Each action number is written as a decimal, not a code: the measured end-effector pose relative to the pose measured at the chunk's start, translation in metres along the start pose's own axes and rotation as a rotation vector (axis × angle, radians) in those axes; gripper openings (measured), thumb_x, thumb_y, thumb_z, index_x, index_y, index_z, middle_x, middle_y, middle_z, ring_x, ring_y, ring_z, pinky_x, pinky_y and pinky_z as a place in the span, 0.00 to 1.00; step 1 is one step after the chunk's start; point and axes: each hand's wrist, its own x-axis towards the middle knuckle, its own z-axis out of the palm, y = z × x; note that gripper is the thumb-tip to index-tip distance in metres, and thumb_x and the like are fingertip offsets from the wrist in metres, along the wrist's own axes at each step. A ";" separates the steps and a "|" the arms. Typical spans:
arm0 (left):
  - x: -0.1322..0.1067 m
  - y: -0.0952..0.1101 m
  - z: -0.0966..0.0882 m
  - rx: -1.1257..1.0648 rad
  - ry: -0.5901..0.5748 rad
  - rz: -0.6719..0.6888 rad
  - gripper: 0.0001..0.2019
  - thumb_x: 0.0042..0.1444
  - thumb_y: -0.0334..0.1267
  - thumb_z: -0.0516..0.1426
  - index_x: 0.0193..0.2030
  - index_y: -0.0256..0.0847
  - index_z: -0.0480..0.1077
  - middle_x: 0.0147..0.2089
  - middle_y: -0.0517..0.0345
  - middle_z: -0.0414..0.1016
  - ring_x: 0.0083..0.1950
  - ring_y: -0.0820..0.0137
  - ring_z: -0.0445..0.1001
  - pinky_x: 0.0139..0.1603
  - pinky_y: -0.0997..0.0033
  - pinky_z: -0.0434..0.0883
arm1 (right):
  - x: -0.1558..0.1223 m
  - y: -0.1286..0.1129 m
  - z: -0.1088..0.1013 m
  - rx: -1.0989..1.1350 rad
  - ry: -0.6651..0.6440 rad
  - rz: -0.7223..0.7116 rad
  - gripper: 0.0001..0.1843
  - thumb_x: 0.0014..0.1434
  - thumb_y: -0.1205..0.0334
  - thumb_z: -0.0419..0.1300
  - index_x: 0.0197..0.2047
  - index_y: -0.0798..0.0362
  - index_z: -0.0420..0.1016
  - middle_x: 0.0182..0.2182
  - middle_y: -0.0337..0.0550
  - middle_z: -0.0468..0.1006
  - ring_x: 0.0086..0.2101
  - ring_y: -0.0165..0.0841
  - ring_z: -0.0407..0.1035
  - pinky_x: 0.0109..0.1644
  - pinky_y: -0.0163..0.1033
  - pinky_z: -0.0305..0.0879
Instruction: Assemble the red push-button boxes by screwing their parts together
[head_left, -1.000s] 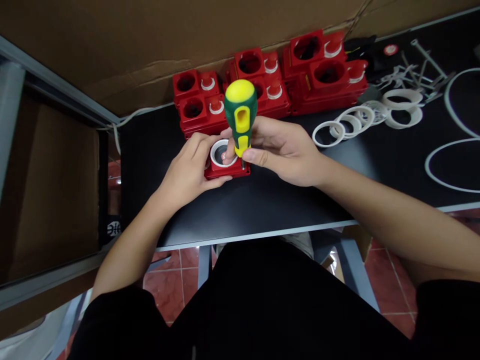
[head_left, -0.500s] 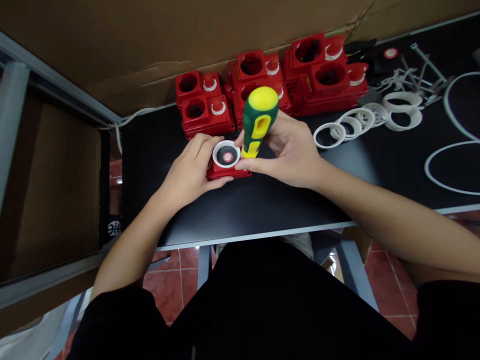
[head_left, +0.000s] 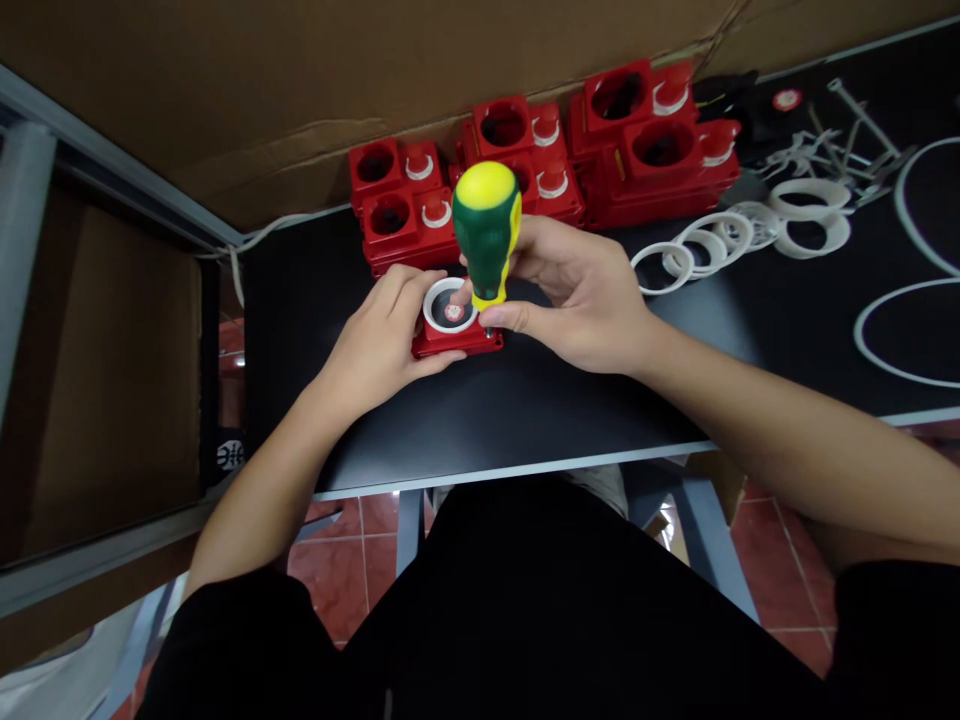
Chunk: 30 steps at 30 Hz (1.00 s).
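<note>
A small red housing lies on the black table, with a white ring around a dark round recess in its top. Inside the recess a red and white round emblem shows. My left hand is closed around the housing's left side, thumb along the near edge. In the fingers of my right hand stands a green and yellow screwdriver, handle up, over the housing's right part. Its tip is hidden behind the handle and my fingers.
Several red housings with round openings stand along the cardboard wall at the back. To the right lie white rings, thin large hoops and metal linkage parts. The table's front edge runs close to my body.
The screwdriver has shifted left and its handle has turned, its yellow side patch now facing right. My right fingers have shifted with it. My left hand and the red housing have stayed in place.
</note>
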 end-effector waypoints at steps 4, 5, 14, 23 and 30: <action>0.000 0.000 -0.001 0.014 -0.002 -0.011 0.48 0.74 0.63 0.80 0.90 0.46 0.70 0.80 0.35 0.81 0.80 0.32 0.85 0.84 0.31 0.85 | 0.001 -0.003 -0.001 0.049 -0.048 0.005 0.29 0.74 0.36 0.87 0.64 0.46 0.93 0.57 0.44 0.94 0.62 0.47 0.93 0.80 0.56 0.89; 0.000 0.000 -0.001 0.015 0.001 -0.007 0.48 0.74 0.64 0.80 0.90 0.46 0.70 0.80 0.35 0.81 0.80 0.32 0.85 0.84 0.31 0.85 | 0.002 -0.004 -0.001 0.054 -0.073 0.006 0.28 0.76 0.36 0.85 0.65 0.47 0.93 0.58 0.45 0.94 0.62 0.47 0.94 0.81 0.56 0.89; 0.001 0.000 -0.003 0.019 -0.008 -0.021 0.49 0.73 0.61 0.81 0.90 0.46 0.69 0.81 0.34 0.81 0.80 0.33 0.85 0.83 0.32 0.86 | 0.001 -0.010 -0.011 -0.061 -0.163 0.012 0.28 0.83 0.31 0.77 0.67 0.45 0.94 0.59 0.48 0.92 0.63 0.48 0.89 0.81 0.57 0.88; 0.003 0.006 0.002 -0.012 0.038 0.031 0.47 0.79 0.72 0.73 0.88 0.43 0.68 0.81 0.32 0.83 0.79 0.34 0.84 0.85 0.29 0.81 | 0.000 0.010 -0.011 -0.227 0.002 -0.061 0.31 0.70 0.25 0.86 0.53 0.43 0.91 0.53 0.47 0.83 0.53 0.46 0.83 0.70 0.59 0.91; 0.003 0.014 -0.001 -0.032 0.046 0.028 0.36 0.89 0.69 0.61 0.85 0.43 0.72 0.80 0.33 0.85 0.78 0.39 0.85 0.84 0.33 0.83 | 0.000 0.010 -0.009 -0.151 0.070 -0.051 0.36 0.57 0.29 0.95 0.54 0.42 0.92 0.51 0.46 0.88 0.49 0.47 0.85 0.70 0.62 0.94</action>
